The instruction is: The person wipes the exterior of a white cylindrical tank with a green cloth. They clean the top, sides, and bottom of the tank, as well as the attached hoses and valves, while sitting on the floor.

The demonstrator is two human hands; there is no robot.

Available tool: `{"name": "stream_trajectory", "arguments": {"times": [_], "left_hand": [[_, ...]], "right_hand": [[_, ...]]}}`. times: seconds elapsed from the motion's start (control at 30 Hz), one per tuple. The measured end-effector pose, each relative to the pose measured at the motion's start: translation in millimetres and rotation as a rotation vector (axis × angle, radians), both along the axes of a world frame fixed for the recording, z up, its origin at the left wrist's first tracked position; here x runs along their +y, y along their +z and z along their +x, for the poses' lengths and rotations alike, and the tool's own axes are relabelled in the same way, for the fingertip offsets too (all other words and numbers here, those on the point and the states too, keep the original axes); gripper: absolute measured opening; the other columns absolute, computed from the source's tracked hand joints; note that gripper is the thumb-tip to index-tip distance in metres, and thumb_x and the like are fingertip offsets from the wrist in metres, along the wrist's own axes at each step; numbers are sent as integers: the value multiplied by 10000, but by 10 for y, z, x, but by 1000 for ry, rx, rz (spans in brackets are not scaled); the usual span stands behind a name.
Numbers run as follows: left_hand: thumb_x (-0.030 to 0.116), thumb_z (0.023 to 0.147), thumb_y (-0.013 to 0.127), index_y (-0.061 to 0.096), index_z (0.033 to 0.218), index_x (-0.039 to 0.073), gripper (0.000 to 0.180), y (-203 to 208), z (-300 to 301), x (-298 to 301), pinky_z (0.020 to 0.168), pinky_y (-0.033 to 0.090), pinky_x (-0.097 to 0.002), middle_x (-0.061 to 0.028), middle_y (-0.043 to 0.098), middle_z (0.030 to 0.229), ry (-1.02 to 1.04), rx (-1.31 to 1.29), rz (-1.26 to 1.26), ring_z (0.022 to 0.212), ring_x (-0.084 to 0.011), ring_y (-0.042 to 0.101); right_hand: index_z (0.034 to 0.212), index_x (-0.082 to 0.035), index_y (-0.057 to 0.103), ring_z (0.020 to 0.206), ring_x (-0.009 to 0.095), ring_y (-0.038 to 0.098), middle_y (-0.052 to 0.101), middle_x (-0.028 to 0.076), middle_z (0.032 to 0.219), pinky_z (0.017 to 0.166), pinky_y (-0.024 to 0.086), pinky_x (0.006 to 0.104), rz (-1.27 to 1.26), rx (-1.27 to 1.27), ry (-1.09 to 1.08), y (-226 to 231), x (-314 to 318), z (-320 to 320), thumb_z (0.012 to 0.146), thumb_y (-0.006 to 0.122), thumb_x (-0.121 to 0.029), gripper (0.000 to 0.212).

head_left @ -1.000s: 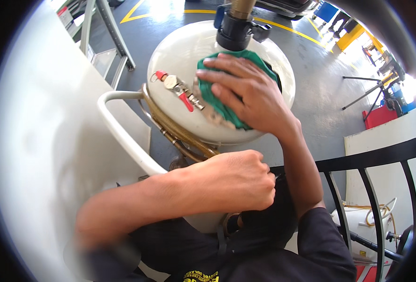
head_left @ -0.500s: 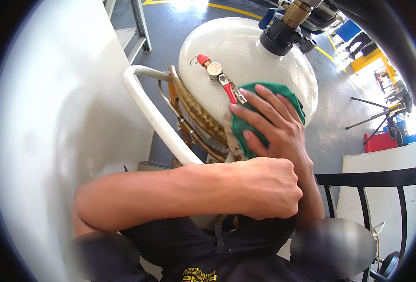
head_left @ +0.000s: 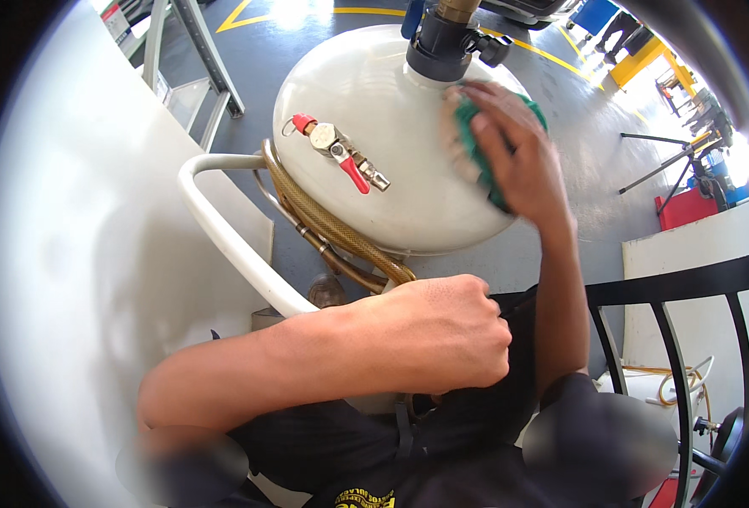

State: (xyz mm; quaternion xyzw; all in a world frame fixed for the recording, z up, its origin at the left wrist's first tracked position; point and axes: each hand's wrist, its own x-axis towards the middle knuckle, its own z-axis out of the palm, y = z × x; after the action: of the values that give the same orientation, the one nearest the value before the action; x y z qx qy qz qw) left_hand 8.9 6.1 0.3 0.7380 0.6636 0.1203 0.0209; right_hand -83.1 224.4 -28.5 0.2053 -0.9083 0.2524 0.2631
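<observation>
My right hand (head_left: 517, 161) presses a green cloth (head_left: 482, 154) with a pale edge onto the domed top of a white tank (head_left: 391, 110). Its fingers are bent over the cloth and slightly blurred. My left forearm lies across the front of my body, and my left hand (head_left: 463, 332) is a closed fist, palm side hidden, so whatever it may hold cannot be seen. On the dome's left is a brass valve (head_left: 324, 135) with a red lever (head_left: 354, 174) and a red cap with a ring. A black fitting (head_left: 439, 49) with a brass top rises from the tank's upper middle.
A white tubular handle (head_left: 237, 241) curves along the tank's left, beside a coiled braided hose (head_left: 324, 224). A large white panel (head_left: 78, 296) stands at the left, near a metal rack (head_left: 209, 63). Black curved bars (head_left: 671, 284) and a tripod (head_left: 688, 152) are at the right.
My right hand has moved the green cloth up and right across the dome, away from the red lever valve. The view has shifted slightly. My left fist stays closed.
</observation>
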Motion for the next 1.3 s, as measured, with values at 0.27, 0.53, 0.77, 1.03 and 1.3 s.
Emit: {"name": "stream_trajectory", "arguments": {"times": [0.27, 0.53, 0.77, 1.03, 1.3], "left_hand": [[152, 915, 745, 787, 981, 8, 164, -37, 81, -12, 807, 584, -341, -92, 790, 895, -5, 25, 7, 884, -227, 790], [205, 955, 729, 764, 1024, 25, 196, 79, 40, 78, 871, 573, -347, -69, 772, 954, -28, 27, -30, 917, -215, 764], [334, 1062, 702, 781, 1170, 72, 294, 188, 64, -7, 990, 576, -359, -66, 800, 1159, 33, 52, -145, 1091, -220, 773], [189, 1086, 670, 709, 1458, 51, 398, 281, 1, 159, 1244, 460, -499, -154, 719, 1499, 568, 75, 232, 1433, -308, 658], [261, 1151, 557, 250, 1731, -104, 751, -52, -26, 23, 1390, 189, -546, -347, 235, 1797, 1068, 217, -230, 1705, -455, 202]], "right_hand": [[1426, -182, 775, 1510, 366, 576, 696, 105, 1555, 1290, 390, 575, 199, 106, 95, -121, -376, 422, 1041, 672, -267, 408], [1419, -182, 760, 1402, 415, 598, 640, 181, 1525, 1246, 419, 542, -62, 22, -206, -137, 370, -186, 1085, 594, -290, 388], [1550, -165, 644, 1576, 392, 471, 587, 140, 1623, 1338, 318, 566, 189, 114, 57, -186, -316, 367, 1056, 651, -326, 519], [1450, -197, 752, 1537, 337, 543, 614, 98, 1633, 1312, 369, 511, -96, 64, -25, -258, 300, 215, 1042, 689, -352, 441], [1540, -164, 673, 1608, 362, 460, 579, 121, 1669, 1338, 304, 577, 57, 140, 7, -344, -229, 554, 1052, 640, -356, 524]]}}
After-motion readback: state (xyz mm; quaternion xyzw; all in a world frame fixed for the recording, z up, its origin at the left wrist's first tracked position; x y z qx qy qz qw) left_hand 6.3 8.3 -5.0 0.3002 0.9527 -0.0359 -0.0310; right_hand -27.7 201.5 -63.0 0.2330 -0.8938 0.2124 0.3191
